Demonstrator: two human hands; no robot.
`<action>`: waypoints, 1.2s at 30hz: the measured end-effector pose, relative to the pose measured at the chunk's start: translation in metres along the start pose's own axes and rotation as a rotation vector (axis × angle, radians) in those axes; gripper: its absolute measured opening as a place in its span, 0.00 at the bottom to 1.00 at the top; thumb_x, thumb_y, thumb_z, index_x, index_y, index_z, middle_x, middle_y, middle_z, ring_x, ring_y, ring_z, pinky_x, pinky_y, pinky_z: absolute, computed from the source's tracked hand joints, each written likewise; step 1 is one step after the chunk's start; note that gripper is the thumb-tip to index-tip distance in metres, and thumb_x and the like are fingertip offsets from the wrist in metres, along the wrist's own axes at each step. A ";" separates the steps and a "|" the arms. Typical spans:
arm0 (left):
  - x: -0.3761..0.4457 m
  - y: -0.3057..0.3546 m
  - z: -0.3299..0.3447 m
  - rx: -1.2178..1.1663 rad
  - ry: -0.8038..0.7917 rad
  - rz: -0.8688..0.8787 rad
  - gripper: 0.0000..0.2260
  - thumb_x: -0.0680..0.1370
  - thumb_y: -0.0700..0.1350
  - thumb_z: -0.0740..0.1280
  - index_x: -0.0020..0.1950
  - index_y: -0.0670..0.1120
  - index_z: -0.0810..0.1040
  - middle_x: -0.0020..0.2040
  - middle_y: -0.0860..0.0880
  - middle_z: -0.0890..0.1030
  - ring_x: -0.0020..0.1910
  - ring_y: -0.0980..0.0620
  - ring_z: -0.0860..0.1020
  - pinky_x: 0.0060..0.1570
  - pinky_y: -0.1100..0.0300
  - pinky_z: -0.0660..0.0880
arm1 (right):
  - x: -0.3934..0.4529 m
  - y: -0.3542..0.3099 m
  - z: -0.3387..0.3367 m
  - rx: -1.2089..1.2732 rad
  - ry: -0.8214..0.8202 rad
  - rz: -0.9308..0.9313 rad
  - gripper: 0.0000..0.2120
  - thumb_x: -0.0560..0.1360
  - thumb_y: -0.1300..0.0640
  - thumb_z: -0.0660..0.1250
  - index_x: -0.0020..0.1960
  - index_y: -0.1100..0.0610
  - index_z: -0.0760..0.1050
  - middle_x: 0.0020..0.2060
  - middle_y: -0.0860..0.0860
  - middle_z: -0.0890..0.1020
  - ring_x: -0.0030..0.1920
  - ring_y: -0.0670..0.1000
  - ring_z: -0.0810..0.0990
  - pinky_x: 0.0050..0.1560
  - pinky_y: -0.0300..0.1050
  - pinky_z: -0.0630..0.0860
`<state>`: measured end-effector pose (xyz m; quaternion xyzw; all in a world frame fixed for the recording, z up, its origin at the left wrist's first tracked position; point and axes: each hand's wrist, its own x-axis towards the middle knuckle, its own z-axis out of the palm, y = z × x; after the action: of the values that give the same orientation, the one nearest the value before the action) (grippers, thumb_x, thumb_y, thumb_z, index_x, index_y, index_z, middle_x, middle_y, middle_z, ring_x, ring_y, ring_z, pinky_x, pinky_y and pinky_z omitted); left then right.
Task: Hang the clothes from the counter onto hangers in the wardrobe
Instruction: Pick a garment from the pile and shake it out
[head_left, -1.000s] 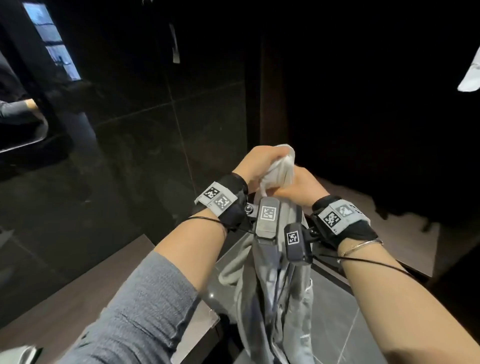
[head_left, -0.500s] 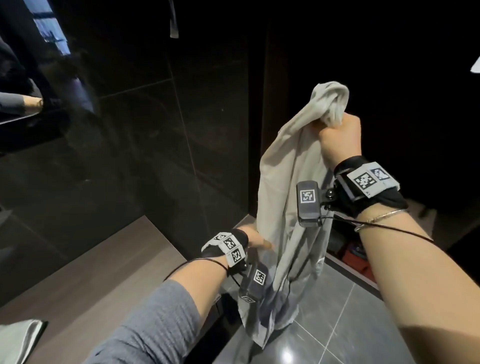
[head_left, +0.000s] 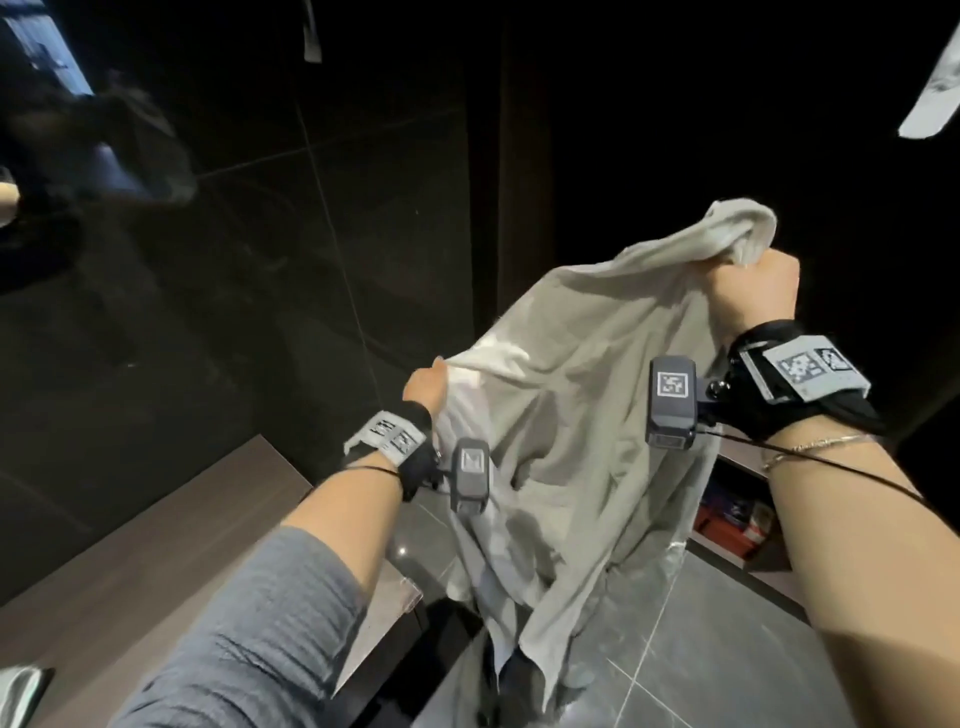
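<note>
A pale grey-beige shirt (head_left: 566, 426) hangs in the air in front of me, spread between both hands. My right hand (head_left: 753, 296) is fisted on a bunched upper part of it, held high at the right. Lower and to the left, my left hand (head_left: 428, 387) grips another edge of the shirt, its fingers hidden by the cloth. The shirt's lower part dangles toward the floor. The brown counter (head_left: 171, 545) runs along the lower left, with a bit of light cloth (head_left: 18, 691) at its near end. The wardrobe (head_left: 727, 130) is a dark opening behind the shirt; no hanger shows.
A glossy black wall (head_left: 234, 260) stands to the left behind the counter. Grey floor tiles (head_left: 727, 649) lie below. A low shelf at the right holds red and blue items (head_left: 732, 519). A white garment piece (head_left: 932, 104) hangs at the top right.
My hands, together on the bunched shirt a second ago, have parted. The right hand lifted one part up and right; the left slid down, then rose holding another edge, spreading the shirt.
</note>
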<state>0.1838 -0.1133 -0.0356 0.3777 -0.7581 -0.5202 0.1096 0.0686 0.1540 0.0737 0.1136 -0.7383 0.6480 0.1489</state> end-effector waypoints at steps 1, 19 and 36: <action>0.008 0.012 -0.007 -0.111 -0.058 -0.041 0.29 0.79 0.60 0.58 0.66 0.36 0.73 0.64 0.36 0.76 0.59 0.37 0.77 0.60 0.48 0.74 | 0.007 0.005 0.003 -0.022 0.022 0.027 0.16 0.70 0.67 0.63 0.28 0.56 0.63 0.26 0.49 0.66 0.28 0.44 0.62 0.21 0.33 0.58; 0.094 0.268 -0.077 -0.409 -0.396 0.335 0.21 0.80 0.55 0.60 0.66 0.42 0.70 0.58 0.42 0.79 0.56 0.43 0.79 0.61 0.48 0.74 | 0.135 -0.094 0.107 0.095 0.156 -0.106 0.09 0.74 0.53 0.67 0.44 0.59 0.76 0.32 0.53 0.72 0.33 0.49 0.71 0.27 0.34 0.66; 0.135 0.384 0.029 -0.555 -0.672 0.600 0.18 0.84 0.55 0.47 0.44 0.51 0.72 0.35 0.55 0.80 0.27 0.64 0.79 0.27 0.71 0.74 | 0.233 -0.148 0.125 -0.185 -0.237 -0.507 0.06 0.73 0.51 0.70 0.47 0.52 0.80 0.40 0.46 0.83 0.38 0.36 0.81 0.37 0.27 0.73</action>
<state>-0.1018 -0.1194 0.2561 -0.0867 -0.6600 -0.7394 0.1003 -0.1038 0.0164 0.2817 0.3551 -0.7546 0.5022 0.2284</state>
